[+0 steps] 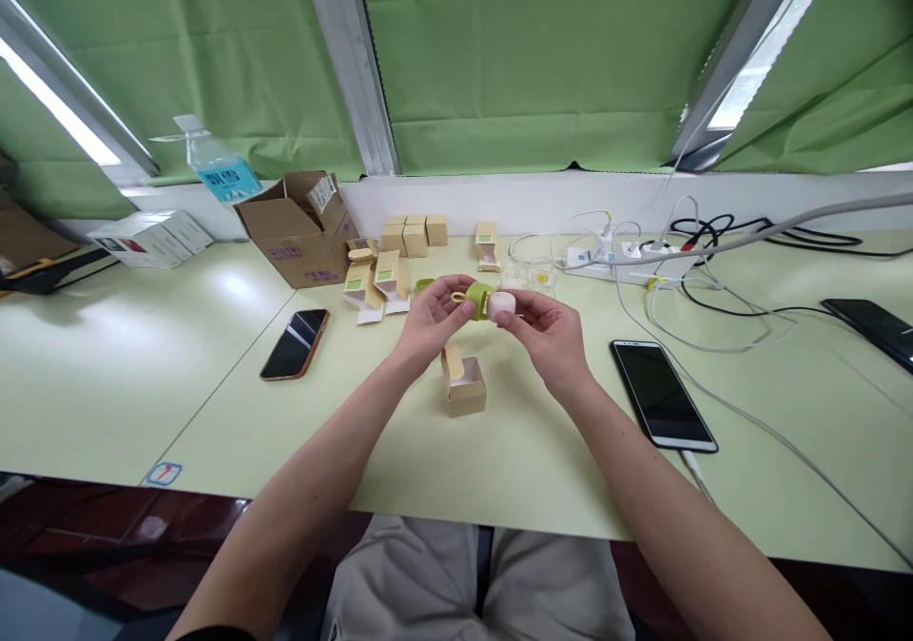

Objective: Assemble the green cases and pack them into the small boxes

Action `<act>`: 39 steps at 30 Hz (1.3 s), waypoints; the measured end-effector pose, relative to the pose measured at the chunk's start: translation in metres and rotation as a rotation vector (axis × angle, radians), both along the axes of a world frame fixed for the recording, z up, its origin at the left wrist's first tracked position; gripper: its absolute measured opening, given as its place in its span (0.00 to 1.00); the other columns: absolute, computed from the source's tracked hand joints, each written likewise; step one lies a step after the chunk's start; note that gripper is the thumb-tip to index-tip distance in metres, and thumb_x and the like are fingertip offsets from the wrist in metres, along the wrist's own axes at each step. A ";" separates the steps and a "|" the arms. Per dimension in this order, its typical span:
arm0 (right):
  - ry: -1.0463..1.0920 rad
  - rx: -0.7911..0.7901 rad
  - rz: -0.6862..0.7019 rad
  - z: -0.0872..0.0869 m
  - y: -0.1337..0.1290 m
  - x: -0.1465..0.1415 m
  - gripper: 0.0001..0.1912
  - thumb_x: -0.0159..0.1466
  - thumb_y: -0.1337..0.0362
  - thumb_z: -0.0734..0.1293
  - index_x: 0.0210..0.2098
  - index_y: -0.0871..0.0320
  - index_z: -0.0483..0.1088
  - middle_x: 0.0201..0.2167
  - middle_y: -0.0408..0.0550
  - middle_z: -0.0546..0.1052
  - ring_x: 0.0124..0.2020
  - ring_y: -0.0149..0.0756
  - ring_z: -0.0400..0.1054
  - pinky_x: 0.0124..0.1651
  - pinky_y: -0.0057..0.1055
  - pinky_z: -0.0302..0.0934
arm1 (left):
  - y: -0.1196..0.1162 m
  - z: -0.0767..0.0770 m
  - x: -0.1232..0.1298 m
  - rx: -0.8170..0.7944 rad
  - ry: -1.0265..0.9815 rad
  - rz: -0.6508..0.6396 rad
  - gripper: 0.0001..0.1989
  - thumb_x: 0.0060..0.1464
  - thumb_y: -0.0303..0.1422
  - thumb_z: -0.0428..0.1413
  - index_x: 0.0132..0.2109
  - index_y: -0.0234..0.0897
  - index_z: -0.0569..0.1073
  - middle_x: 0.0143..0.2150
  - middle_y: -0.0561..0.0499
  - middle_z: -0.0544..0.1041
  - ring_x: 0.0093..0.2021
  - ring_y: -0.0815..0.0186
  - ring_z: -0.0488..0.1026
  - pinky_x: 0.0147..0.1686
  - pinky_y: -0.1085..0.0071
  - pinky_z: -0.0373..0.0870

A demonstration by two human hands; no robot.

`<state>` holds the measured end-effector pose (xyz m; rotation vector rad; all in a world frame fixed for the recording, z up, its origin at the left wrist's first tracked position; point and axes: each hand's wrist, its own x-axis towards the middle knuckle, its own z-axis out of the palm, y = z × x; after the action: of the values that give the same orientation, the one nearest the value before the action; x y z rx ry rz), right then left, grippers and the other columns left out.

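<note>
Over the middle of the pale table, my left hand (pixel 437 316) pinches a green holder (pixel 477 301) with a small beige loop at its left end. My right hand (pixel 546 332) grips a small white cylinder (pixel 501 306) between thumb and fingers, right up against the green holder. Just below the hands an open small cardboard box (pixel 467 398) stands on the table, its flap raised. Behind my left hand lies another green piece (pixel 423 284), partly hidden. Clear round containers (pixel 540 278) sit behind my right hand.
Small open boxes (pixel 362 287) and several closed ones (pixel 416 238) stand behind, beside a large carton (pixel 303 232). A phone (pixel 295 344) lies left, another phone (pixel 663 394) right with a cable. A power strip (pixel 642 259) with tangled cords is at the back right. A bottle (pixel 218 165) stands back left.
</note>
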<state>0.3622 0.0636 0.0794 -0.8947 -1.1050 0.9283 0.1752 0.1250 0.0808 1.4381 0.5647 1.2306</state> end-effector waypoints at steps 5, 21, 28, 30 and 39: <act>-0.006 -0.044 0.017 0.002 -0.001 0.001 0.28 0.49 0.45 0.88 0.43 0.53 0.87 0.42 0.49 0.89 0.43 0.45 0.83 0.53 0.46 0.79 | -0.002 0.002 0.002 0.028 0.052 -0.002 0.27 0.55 0.49 0.75 0.53 0.36 0.81 0.48 0.43 0.84 0.44 0.65 0.81 0.46 0.68 0.79; -0.003 -0.055 0.032 0.002 -0.007 -0.004 0.26 0.55 0.42 0.85 0.40 0.55 0.87 0.37 0.49 0.88 0.38 0.42 0.81 0.48 0.43 0.80 | -0.010 0.010 0.004 0.112 0.177 0.018 0.25 0.60 0.51 0.71 0.55 0.37 0.84 0.40 0.48 0.82 0.34 0.69 0.75 0.38 0.69 0.78; 0.021 -0.062 -0.001 -0.001 -0.006 -0.008 0.26 0.55 0.42 0.85 0.40 0.55 0.86 0.34 0.47 0.86 0.36 0.40 0.81 0.46 0.43 0.81 | -0.008 0.004 0.005 0.130 0.198 0.032 0.23 0.60 0.47 0.71 0.55 0.37 0.84 0.48 0.43 0.85 0.39 0.65 0.79 0.41 0.66 0.78; 0.024 -0.066 -0.008 -0.002 -0.006 -0.009 0.26 0.56 0.41 0.84 0.40 0.56 0.86 0.34 0.47 0.86 0.36 0.40 0.81 0.46 0.42 0.81 | -0.008 0.003 0.003 0.151 0.224 0.038 0.22 0.62 0.46 0.69 0.56 0.38 0.84 0.51 0.42 0.85 0.41 0.63 0.80 0.43 0.65 0.77; 0.054 -0.086 -0.068 -0.001 -0.008 -0.019 0.26 0.56 0.39 0.83 0.37 0.55 0.86 0.34 0.48 0.87 0.34 0.40 0.81 0.45 0.40 0.79 | -0.008 0.010 -0.002 0.308 0.324 0.079 0.30 0.48 0.33 0.77 0.59 0.43 0.83 0.59 0.41 0.80 0.47 0.61 0.76 0.44 0.65 0.72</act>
<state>0.3432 0.0555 0.0781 -0.9659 -0.9892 0.9442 0.1729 0.1168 0.0911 1.9119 0.6757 1.1894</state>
